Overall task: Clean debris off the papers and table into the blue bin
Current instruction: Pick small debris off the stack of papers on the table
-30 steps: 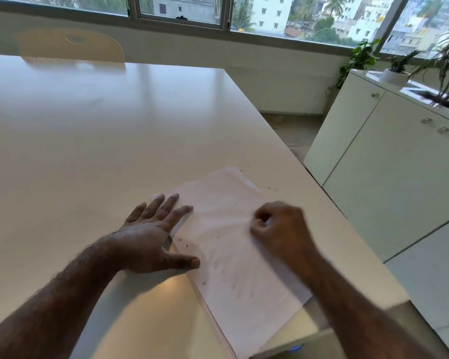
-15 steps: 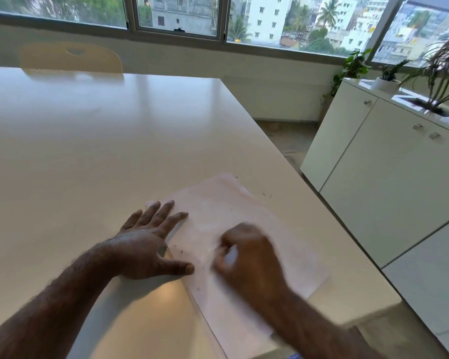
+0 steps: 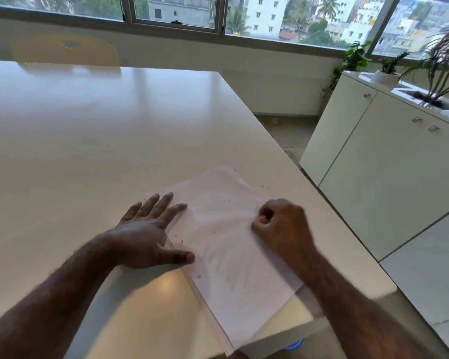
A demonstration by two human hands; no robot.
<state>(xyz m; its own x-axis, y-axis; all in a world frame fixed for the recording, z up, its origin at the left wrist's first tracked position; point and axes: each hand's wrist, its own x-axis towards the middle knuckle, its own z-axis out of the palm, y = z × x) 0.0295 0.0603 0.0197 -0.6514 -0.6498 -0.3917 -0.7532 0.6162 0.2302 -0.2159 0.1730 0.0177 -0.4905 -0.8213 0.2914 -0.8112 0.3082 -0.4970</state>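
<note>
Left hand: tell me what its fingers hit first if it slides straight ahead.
Nothing nearby: beyond the left hand lies bare table, with the chair at the far edge. The papers stay alongside.

A stack of papers (image 3: 226, 244) lies on the table (image 3: 94, 141) at its near right corner. The left hand (image 3: 147, 235) rests flat on the stack's left edge; the right hand (image 3: 280, 224) rests on the stack to its right. Debris specks (image 3: 265, 187) lie beyond the right hand. The bin (image 3: 293, 345) sits below the table's near edge.
</note>
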